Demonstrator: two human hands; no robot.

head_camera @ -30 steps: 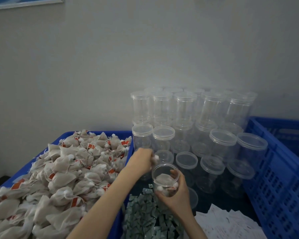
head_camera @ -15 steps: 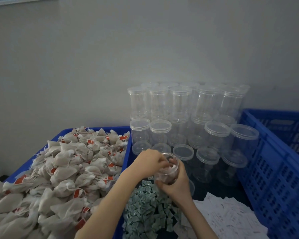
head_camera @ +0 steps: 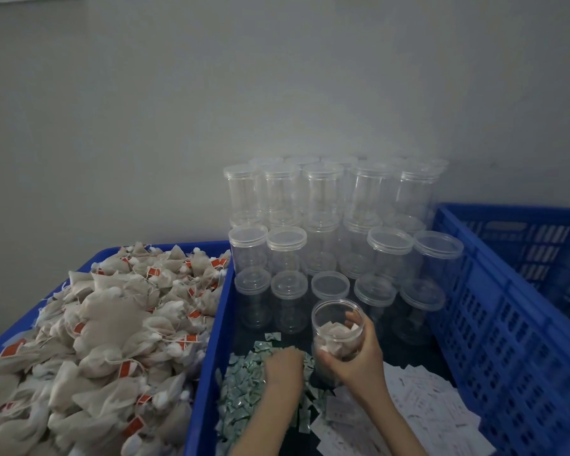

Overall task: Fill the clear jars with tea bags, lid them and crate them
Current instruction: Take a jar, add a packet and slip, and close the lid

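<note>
Two hands at work in the head view. Right hand (head_camera: pixel 354 355) wrapped around an open clear jar (head_camera: pixel 338 327), held upright, a few tea bags (head_camera: pixel 334 335) inside. Left hand (head_camera: pixel 283 366) palm-down on a heap of small green packets (head_camera: pixel 244 383), fingers curled into it; whether pinching one, cannot tell. Just behind, stacked lidded empty jars (head_camera: pixel 329 225). Heaped loose tea bags (head_camera: pixel 112 324) in a blue bin (head_camera: pixel 208 373) at left. Blue crate (head_camera: pixel 494 317) at right, white slips (head_camera: pixel 431 406) beside it.
</note>
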